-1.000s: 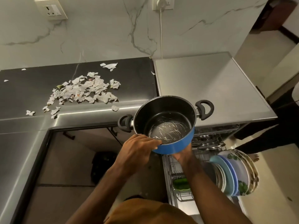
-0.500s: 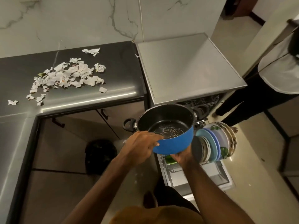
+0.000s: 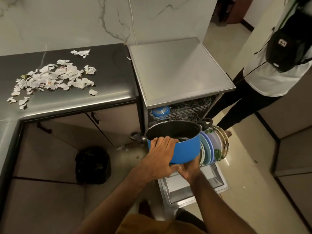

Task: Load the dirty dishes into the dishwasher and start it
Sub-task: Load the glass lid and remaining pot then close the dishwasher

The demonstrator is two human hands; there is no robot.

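A blue pot [image 3: 184, 149] with a black inside and two black loop handles hangs over the pulled-out lower rack of the open dishwasher [image 3: 179, 68]. My left hand [image 3: 160, 154] grips its near rim, fingers curled over the edge. My right hand [image 3: 189, 169] supports the pot from below, mostly hidden under it. Several plates [image 3: 214, 146] stand on edge in the lower rack just right of the pot. The upper rack [image 3: 185, 110] holds a blue cup. The dishwasher door [image 3: 194, 188] lies open flat beneath.
Torn paper scraps [image 3: 50, 78] cover the dark steel counter [image 3: 104, 85] at left. A black bin bag [image 3: 92, 164] sits on the floor under the counter. A person in a white shirt with a black bag [image 3: 263, 85] stands right of the dishwasher.
The pot has come down from counter height to just above the lower rack, beside the plates. The view has shifted down and right, showing more of the floor and the standing person.
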